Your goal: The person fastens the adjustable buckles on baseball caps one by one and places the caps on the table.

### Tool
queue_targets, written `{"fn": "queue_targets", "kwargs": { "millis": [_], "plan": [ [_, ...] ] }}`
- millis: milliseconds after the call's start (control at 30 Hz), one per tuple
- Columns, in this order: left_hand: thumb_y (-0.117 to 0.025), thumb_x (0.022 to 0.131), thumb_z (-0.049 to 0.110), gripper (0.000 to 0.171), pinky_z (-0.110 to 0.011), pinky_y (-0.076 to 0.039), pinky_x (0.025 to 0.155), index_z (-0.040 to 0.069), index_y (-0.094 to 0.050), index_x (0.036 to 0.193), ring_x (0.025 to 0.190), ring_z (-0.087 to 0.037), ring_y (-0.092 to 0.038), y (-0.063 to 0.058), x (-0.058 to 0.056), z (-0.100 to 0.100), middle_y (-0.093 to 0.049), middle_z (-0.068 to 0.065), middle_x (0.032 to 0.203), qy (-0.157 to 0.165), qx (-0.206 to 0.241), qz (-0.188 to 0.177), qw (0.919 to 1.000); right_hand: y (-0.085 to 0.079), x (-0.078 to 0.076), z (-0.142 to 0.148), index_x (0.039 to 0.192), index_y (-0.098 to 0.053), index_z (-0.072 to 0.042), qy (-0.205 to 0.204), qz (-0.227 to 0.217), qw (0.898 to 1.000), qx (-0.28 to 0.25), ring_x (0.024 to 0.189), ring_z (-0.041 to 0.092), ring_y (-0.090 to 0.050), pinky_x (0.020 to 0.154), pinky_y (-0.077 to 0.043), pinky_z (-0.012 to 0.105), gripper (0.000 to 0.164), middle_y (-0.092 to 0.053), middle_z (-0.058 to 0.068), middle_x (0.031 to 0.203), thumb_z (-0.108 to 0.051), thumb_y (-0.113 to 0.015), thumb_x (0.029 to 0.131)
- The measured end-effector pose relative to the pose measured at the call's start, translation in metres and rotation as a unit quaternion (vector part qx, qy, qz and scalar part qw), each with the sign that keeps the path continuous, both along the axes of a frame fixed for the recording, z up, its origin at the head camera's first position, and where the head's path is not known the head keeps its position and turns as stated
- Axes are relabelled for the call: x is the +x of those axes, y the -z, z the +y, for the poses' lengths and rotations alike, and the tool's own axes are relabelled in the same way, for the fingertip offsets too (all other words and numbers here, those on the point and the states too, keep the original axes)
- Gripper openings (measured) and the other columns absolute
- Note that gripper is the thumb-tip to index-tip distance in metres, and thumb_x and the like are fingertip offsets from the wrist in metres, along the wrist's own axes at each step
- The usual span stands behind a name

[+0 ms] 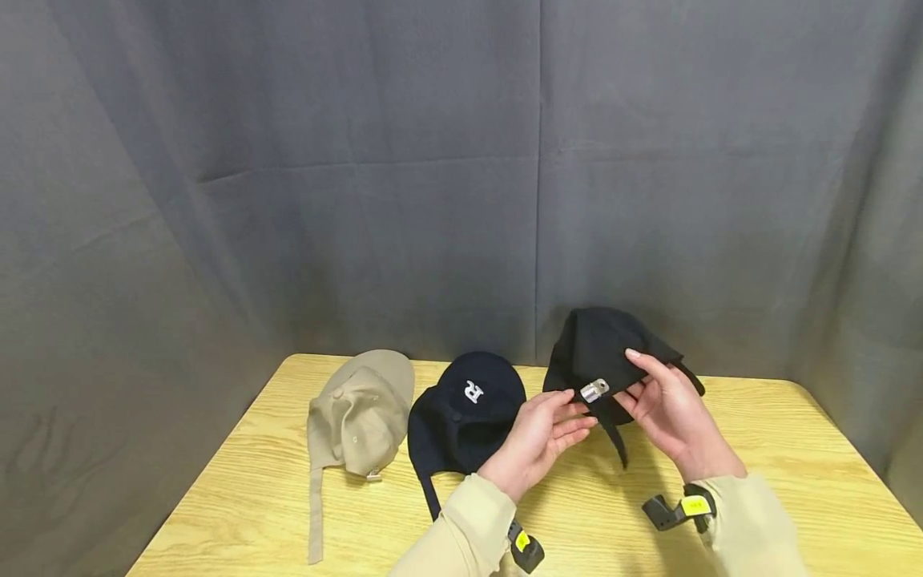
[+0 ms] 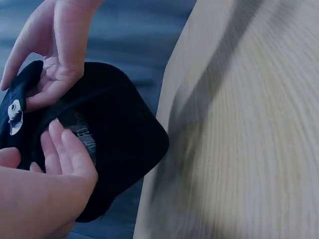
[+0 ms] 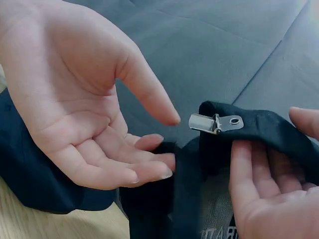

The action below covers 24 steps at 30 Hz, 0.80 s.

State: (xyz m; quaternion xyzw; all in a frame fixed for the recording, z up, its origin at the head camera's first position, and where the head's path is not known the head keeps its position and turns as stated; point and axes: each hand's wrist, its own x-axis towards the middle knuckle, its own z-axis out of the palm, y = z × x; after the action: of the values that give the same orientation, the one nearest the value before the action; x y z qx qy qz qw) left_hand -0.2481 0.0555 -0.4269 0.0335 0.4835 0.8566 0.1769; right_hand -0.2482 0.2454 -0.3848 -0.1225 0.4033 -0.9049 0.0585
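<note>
A black cap (image 1: pixel 602 344) hangs above the back right of the table, its crown turned toward the curtain. My right hand (image 1: pixel 671 409) grips its back band, thumb outside and fingers tucked under. A silver clasp (image 3: pixel 214 123) sits on the band, left of those fingers. My left hand (image 1: pixel 544 437) is beside the clasp; its thumb (image 3: pixel 167 112) is apart from the loosely bent fingers, whose tips reach the black fabric. A loose strap (image 1: pixel 615 441) dangles below the cap. Lettering on the inner label (image 2: pixel 82 132) shows in the left wrist view.
A navy cap (image 1: pixel 461 425) with a white letter lies to the left of my hands. Farther left lies a beige cap (image 1: pixel 360 409), its strap (image 1: pixel 316 513) stretched toward me. Grey curtain (image 1: pixel 433 200) surrounds the wooden table (image 1: pixel 757 449) at the back and sides.
</note>
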Motion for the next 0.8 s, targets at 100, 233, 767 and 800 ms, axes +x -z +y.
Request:
{"fn": "queue_targets", "kwargs": {
  "millis": [100,233,767,800],
  "plan": [
    [-0.062,0.099,0.014,0.011,-0.026,-0.055,0.077,0.004,-0.061,0.103,0.080,-0.016,-0.067,-0.002,-0.001,-0.001,-0.067,-0.009,0.093,-0.011,0.013,-0.018,0.9997,-0.001,0.002,-0.003,0.098,-0.071,-0.005,0.008,0.006,1.000,0.016,0.095,0.019,-0.071,0.089,-0.056,0.034,0.028,-0.069,0.003,0.100,0.001,-0.045,0.107],
    [-0.064,0.099,0.019,0.024,-0.026,-0.053,0.077,-0.002,-0.062,0.111,0.082,-0.018,-0.060,-0.004,0.001,-0.001,-0.061,-0.008,0.091,-0.001,-0.004,-0.055,0.9985,-0.004,0.004,-0.008,0.095,-0.063,-0.005,0.026,-0.001,0.999,0.036,0.086,0.017,-0.069,0.082,-0.056,0.032,0.021,-0.064,0.003,0.092,0.005,-0.047,0.104],
    [-0.043,0.095,0.074,0.094,-0.046,-0.044,0.107,-0.013,-0.056,0.129,0.118,-0.039,-0.060,0.013,0.023,0.012,-0.065,-0.024,0.115,0.207,-0.084,-0.121,0.9672,-0.014,0.003,-0.018,0.101,-0.057,-0.007,0.042,-0.005,0.999,-0.001,0.087,0.017,-0.068,0.082,-0.057,0.033,0.013,-0.063,0.003,0.097,0.001,-0.049,0.106],
    [-0.044,0.097,0.070,0.088,-0.045,-0.045,0.106,-0.012,-0.057,0.128,0.114,-0.036,-0.061,0.013,0.023,0.012,-0.066,-0.022,0.114,0.197,-0.066,-0.117,0.9712,-0.014,0.003,-0.019,0.101,-0.058,-0.007,0.039,-0.002,0.999,-0.004,0.087,0.017,-0.068,0.082,-0.056,0.033,0.014,-0.063,0.003,0.097,0.002,-0.048,0.106]
  ]
}}
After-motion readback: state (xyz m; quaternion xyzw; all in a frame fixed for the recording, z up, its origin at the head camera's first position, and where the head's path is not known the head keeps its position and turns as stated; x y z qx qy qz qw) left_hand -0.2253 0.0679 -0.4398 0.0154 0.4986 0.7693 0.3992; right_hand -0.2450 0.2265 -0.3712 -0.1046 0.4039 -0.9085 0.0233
